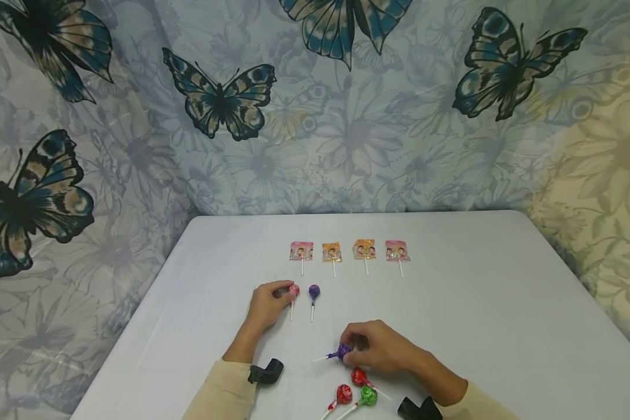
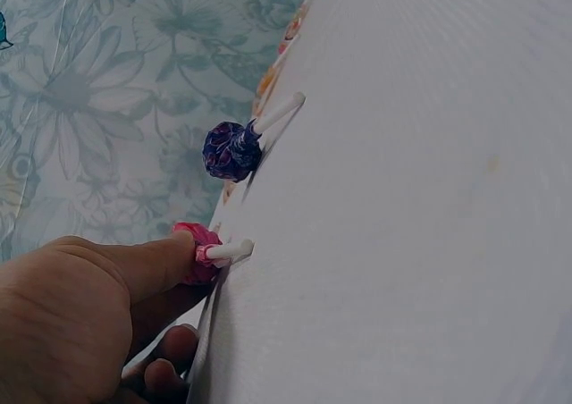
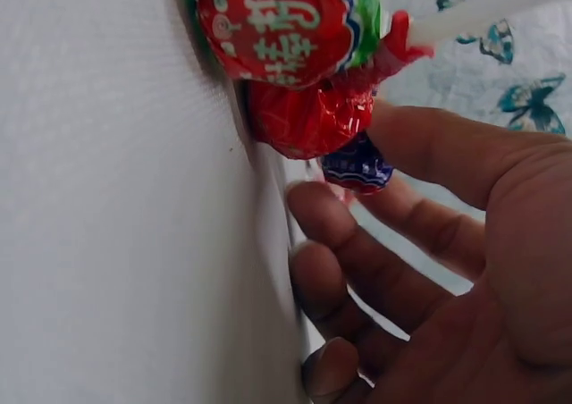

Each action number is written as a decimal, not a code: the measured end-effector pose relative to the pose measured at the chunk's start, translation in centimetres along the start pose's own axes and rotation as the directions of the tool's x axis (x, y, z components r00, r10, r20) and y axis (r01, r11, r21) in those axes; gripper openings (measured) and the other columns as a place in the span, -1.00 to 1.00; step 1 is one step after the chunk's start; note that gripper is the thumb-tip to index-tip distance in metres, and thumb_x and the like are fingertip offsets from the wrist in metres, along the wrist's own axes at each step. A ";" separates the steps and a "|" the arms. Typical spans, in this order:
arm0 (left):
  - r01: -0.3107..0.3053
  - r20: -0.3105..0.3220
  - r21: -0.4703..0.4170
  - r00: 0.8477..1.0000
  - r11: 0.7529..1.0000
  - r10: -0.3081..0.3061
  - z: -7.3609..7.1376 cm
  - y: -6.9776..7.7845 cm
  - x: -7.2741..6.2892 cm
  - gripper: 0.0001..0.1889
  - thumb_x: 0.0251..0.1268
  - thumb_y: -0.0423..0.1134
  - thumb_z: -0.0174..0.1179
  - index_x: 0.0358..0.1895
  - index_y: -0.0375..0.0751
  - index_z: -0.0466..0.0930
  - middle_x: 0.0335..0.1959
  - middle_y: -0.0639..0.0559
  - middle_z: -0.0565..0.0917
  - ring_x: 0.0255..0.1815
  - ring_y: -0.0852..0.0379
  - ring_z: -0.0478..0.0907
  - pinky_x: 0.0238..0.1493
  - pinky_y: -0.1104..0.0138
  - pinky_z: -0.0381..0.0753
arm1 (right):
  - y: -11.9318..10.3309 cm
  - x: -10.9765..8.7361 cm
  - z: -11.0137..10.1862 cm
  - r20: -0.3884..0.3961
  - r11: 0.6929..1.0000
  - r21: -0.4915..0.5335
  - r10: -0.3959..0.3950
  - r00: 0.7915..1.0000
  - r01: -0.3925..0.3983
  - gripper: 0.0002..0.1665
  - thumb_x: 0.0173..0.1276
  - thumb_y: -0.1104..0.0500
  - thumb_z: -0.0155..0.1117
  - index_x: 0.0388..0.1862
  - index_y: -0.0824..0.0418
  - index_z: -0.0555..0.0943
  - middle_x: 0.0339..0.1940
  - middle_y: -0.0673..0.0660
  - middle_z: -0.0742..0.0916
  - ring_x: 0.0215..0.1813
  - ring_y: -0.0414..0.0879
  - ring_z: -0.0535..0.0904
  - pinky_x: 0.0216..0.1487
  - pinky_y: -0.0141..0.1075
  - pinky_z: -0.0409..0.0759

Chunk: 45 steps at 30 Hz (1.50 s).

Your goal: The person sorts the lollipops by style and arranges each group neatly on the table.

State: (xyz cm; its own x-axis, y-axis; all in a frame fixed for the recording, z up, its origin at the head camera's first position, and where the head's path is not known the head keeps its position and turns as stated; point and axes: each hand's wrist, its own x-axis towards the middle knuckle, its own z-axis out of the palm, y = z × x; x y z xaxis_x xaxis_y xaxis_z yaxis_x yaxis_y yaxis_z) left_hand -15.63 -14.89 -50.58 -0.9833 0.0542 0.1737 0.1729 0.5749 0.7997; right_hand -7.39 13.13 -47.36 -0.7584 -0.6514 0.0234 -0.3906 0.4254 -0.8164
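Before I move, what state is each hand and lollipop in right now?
Left hand: pinching pink lollipop
Pink lollipop: wrapped, held
Right hand: pinching first purple lollipop
First purple lollipop: wrapped, held
Second purple lollipop: wrapped, unheld
Nearer red lollipop: wrapped, unheld
Farther red lollipop: wrapped, unheld
Green lollipop: wrapped, unheld
Two pink bagged lollipops: lying in far row
Two orange bagged lollipops: same row

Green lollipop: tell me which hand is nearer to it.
Right. The right hand is just beyond the green lollipop; the left hand is farther away, off to the left, pinching the pink lollipop.
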 end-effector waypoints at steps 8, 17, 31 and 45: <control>0.013 0.008 0.011 1.000 1.000 -0.013 0.0 0.1 0.1 -0.74 0.13 -0.28 0.39 -0.07 -0.12 0.74 -0.42 0.10 0.56 -0.39 0.15 0.43 -0.35 0.28 0.42 | 0.2 0.0 -0.1 -0.012 1.000 0.026 0.003 1.000 -0.003 -0.77 0.17 0.15 0.43 -0.20 -0.02 0.62 -0.40 -0.16 0.62 -0.32 -0.22 0.52 -0.26 -0.32 0.50; -0.008 0.002 -0.015 1.000 1.000 0.008 -0.2 0.1 0.1 -0.75 0.14 -0.30 0.39 -0.09 -0.16 0.75 -0.44 0.09 0.59 -0.41 0.15 0.44 -0.36 0.27 0.43 | 0.4 0.1 -0.2 -0.101 0.994 0.097 -0.033 0.994 0.043 -0.72 0.28 0.24 0.34 -0.02 0.11 0.67 -0.24 -0.09 0.66 -0.25 -0.15 0.52 -0.22 -0.28 0.51; 0.006 0.010 0.005 1.000 1.000 -0.007 -0.2 0.1 -0.1 -0.75 0.14 -0.30 0.39 -0.07 -0.14 0.74 -0.40 0.07 0.60 -0.38 0.15 0.45 -0.33 0.25 0.45 | 0.7 0.3 -0.3 -0.235 0.972 0.236 0.062 0.970 -0.005 -0.71 0.31 0.32 0.27 0.02 0.31 0.62 -0.09 0.12 0.68 -0.13 0.02 0.61 -0.17 -0.23 0.61; 0.004 0.007 0.014 1.000 1.000 -0.004 -0.1 0.0 0.3 -0.75 0.13 -0.30 0.39 -0.08 -0.13 0.75 -0.41 0.07 0.61 -0.38 0.15 0.46 -0.32 0.24 0.45 | 1.0 1.0 -0.9 -0.380 0.986 0.166 0.074 0.922 -0.011 -0.64 0.23 0.32 0.38 0.02 0.30 0.62 -0.10 0.11 0.68 -0.27 -0.06 0.63 -0.25 -0.29 0.62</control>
State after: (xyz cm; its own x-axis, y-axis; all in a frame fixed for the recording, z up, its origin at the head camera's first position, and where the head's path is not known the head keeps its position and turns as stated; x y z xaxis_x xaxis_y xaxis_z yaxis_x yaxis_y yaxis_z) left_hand -15.92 -14.96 -50.48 -0.9844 0.0575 0.1665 0.1683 0.5868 0.7920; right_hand -8.98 13.45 -47.67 -0.9265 -0.3304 0.1802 -0.2902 0.3224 -0.9010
